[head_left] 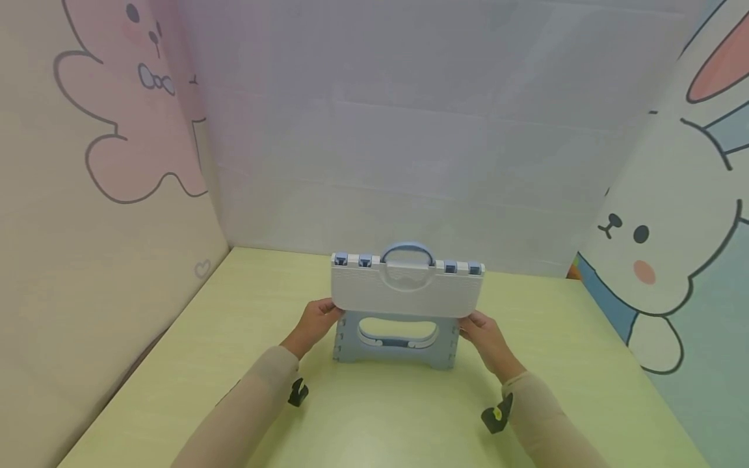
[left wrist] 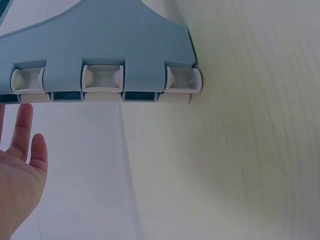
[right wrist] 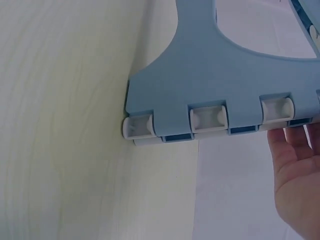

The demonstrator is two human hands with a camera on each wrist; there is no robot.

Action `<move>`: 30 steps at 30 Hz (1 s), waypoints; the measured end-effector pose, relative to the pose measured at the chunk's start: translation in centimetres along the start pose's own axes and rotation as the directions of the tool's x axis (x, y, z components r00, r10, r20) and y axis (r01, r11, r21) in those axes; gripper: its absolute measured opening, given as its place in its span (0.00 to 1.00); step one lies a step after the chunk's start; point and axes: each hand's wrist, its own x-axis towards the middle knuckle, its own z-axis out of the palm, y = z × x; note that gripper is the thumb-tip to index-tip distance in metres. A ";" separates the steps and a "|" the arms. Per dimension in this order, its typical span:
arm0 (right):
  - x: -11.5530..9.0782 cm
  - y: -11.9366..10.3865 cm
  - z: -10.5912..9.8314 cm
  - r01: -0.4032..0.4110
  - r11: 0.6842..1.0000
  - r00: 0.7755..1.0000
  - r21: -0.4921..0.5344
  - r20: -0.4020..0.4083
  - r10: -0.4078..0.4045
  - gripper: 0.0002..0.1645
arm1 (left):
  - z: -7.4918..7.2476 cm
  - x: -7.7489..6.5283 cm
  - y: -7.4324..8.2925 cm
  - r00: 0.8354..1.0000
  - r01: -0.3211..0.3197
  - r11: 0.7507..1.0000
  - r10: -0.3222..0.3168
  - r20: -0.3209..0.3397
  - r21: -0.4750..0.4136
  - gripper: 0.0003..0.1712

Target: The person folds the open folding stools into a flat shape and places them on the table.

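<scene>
A folding step stool (head_left: 363,292) stands on the table, its white top panel tilted toward me and its pale blue leg panel (head_left: 351,341) below. A blue carry handle (head_left: 407,247) arches over the top edge. My left hand (head_left: 316,320) holds the stool's left side, just under the white panel. On the opposite side my right hand (head_left: 484,335) holds it at the same height. Both wrist views show the blue leg panel (left wrist: 140,50) with white hinge pieces (right wrist: 209,119) along its side. Fingers reach that hinged edge; the thumbs are hidden there.
The pale yellow table (head_left: 263,273) meets a plain whitish back wall (head_left: 409,162). A left wall (head_left: 117,273) with a pink cartoon animal and a right wall (head_left: 702,338) with a white rabbit enclose the sides. Dark wrist mounts (head_left: 497,415) sit by both sleeves.
</scene>
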 end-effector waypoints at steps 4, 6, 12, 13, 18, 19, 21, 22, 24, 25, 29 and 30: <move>-0.2 0.1 0.2 -0.004 0.993 1.000 -0.114 -0.016 0.002 0.23 | -0.3 -0.4 -0.5 1.000 -0.011 0.996 0.010 0.012 0.093 0.18; -0.2 0.3 0.3 -0.006 0.988 1.000 -0.156 -0.017 0.003 0.22 | -0.4 -0.5 -0.9 1.000 -0.007 0.990 0.005 0.012 0.140 0.17; -0.3 0.8 0.6 -0.017 0.985 1.000 -0.171 -0.026 0.013 0.22 | -0.4 -0.8 -1.6 1.000 -0.007 0.992 0.003 0.030 0.127 0.18; -0.3 0.9 0.7 -0.020 0.984 0.999 -0.175 -0.028 0.015 0.22 | -0.4 -0.9 -1.6 0.999 -0.006 0.993 0.002 0.033 0.121 0.18; -0.3 0.9 0.8 -0.034 0.985 0.999 -0.169 -0.040 0.027 0.21 | -0.3 -0.9 -1.3 0.999 0.012 0.991 -0.018 0.048 0.133 0.20; -0.4 0.8 0.8 -0.034 0.986 0.999 -0.166 -0.039 0.028 0.21 | -0.3 -0.9 -1.2 0.999 0.005 0.989 -0.012 0.048 0.148 0.20; -0.4 0.7 0.7 -0.033 0.987 0.999 -0.160 -0.032 0.029 0.22 | -0.3 -0.9 -1.0 0.999 -0.023 0.983 0.015 0.049 0.182 0.21; -0.4 0.7 0.6 -0.035 0.988 0.999 -0.152 -0.028 0.031 0.23 | -0.3 -1.0 -1.0 0.998 -0.036 0.980 0.027 0.048 0.198 0.20; -0.5 0.6 0.4 -0.036 0.988 0.999 -0.148 -0.013 0.035 0.24 | -0.3 -1.0 -0.9 0.998 -0.054 0.974 0.044 0.050 0.221 0.20; -0.6 0.6 0.3 -0.035 0.989 0.999 -0.147 -0.003 0.035 0.24 | -0.3 -1.0 -0.8 0.997 -0.057 0.974 0.046 0.054 0.221 0.20; -0.6 0.5 0.0 -0.033 0.991 0.999 -0.127 0.026 0.037 0.22 | -0.3 -1.0 -0.6 0.996 -0.072 0.974 0.057 0.071 0.216 0.18; -0.6 0.4 0.0 -0.034 0.992 0.999 -0.119 0.030 0.038 0.22 | -0.3 -1.0 -0.6 0.995 -0.079 0.973 0.064 0.076 0.217 0.18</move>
